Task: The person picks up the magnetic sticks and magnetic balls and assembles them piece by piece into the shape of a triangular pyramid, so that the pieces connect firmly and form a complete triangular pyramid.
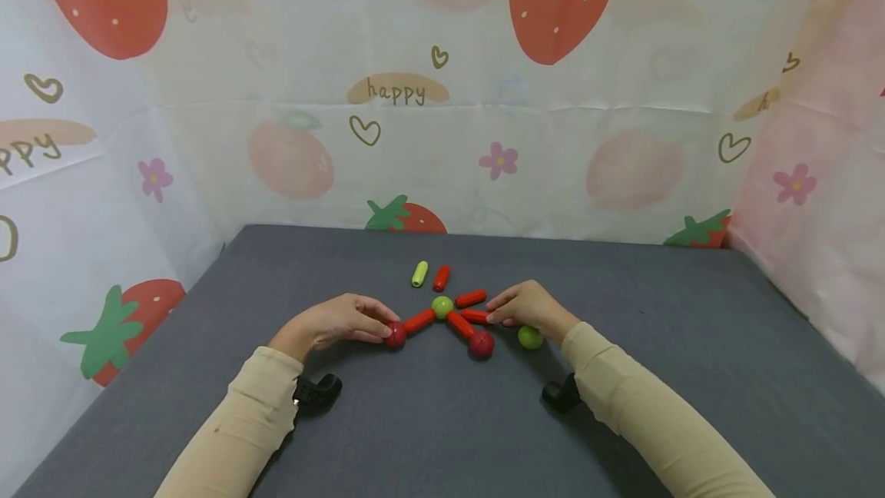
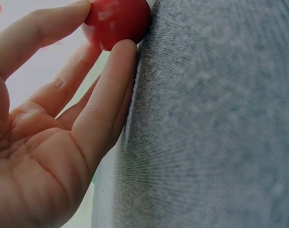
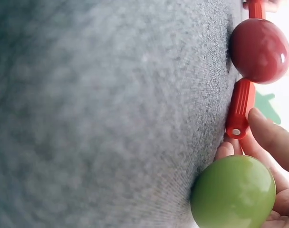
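My left hand (image 1: 349,321) pinches a red ball (image 1: 396,335) between thumb and fingers, close to the tabletop in the left wrist view. From that ball a red rod (image 1: 419,321) runs to a yellow-green ball (image 1: 442,307). A second red rod (image 1: 460,325) leads from the yellow-green ball toward me, ending in another red ball (image 1: 481,345). With thumb and fingertips my right hand (image 1: 528,310) holds a ribbed red rod (image 3: 240,109), whose near end shows a pale round tip. Beside the right palm sits a loose green ball (image 3: 233,192).
Another red rod (image 1: 472,299) lies just beyond the right fingertips. Farther back rest a yellow-green rod (image 1: 419,274) and a red rod (image 1: 441,278). The dark grey table (image 1: 442,429) backs onto a printed curtain (image 1: 429,160), with side curtains at left and right.
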Demonstrator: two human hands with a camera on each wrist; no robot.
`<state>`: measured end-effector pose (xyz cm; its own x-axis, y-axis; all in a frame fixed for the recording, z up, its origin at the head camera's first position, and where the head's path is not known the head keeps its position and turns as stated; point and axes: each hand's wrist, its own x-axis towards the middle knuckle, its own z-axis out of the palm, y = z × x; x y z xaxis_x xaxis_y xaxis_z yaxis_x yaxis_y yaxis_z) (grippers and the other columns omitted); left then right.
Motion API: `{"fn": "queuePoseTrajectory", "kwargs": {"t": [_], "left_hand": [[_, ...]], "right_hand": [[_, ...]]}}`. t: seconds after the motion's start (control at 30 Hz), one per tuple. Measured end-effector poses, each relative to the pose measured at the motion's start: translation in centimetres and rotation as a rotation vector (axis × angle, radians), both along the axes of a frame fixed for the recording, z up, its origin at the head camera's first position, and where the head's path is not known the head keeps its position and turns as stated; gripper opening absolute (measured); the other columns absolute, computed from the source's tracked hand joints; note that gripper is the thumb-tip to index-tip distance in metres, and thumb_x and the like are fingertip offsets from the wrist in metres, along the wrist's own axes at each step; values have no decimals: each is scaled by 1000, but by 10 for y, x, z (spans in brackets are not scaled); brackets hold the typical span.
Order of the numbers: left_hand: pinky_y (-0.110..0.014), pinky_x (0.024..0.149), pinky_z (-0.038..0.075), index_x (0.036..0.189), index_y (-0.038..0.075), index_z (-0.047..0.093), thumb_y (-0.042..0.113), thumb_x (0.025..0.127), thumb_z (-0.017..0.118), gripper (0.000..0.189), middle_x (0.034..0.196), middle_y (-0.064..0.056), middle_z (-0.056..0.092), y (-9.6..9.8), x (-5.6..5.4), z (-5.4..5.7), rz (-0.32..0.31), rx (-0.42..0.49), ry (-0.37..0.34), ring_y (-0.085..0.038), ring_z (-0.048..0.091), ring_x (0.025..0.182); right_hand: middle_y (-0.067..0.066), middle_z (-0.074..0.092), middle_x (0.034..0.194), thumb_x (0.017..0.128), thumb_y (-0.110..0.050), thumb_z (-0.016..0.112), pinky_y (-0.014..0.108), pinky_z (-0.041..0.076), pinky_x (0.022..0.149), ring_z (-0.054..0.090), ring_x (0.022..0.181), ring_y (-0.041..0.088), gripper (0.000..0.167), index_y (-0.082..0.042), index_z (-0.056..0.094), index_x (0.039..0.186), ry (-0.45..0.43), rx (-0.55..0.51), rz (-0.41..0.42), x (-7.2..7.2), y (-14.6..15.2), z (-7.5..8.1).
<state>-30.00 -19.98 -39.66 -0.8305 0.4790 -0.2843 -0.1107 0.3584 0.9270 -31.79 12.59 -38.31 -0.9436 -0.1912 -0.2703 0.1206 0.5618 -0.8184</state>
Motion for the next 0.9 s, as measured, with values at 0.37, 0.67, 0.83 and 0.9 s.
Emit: {"fn": "queuePoseTrajectory", "kwargs": {"t": [0.37, 0.67, 0.83, 0.9], "left_hand": [[-28, 93, 58, 124, -1, 66, 13, 89, 72, 39, 116, -5, 69, -3, -1, 0, -37, 10, 10, -9, 67, 99], [-30, 93, 57, 127, -5, 63, 9, 90, 69, 40, 117, -9, 68, -1, 0, -1, -12, -7, 13, -10, 67, 98], [-28, 92, 58, 127, -5, 63, 8, 90, 69, 39, 117, -9, 69, 0, 0, -1, -2, -11, 6, -10, 67, 96], [-28, 92, 58, 126, -5, 63, 8, 90, 69, 39, 117, -9, 69, 0, 0, -1, 0, -12, 5, -10, 67, 96]], "right_hand": [[16, 67, 126, 86, -7, 76, 23, 59, 73, 66, 79, 9, 22, -2, 77, 107, 3, -10, -22, 0, -1, 1], [16, 69, 122, 87, -10, 76, 33, 59, 84, 70, 87, 17, 25, -1, 75, 110, 37, -56, -1, 12, 2, 10], [19, 65, 129, 88, -12, 76, 38, 58, 91, 72, 96, 22, 28, 0, 74, 112, 52, -86, 11, 21, -1, 16], [20, 63, 131, 88, -12, 75, 40, 57, 94, 72, 97, 22, 28, 0, 74, 113, 57, -98, 25, 25, -2, 17]]}}
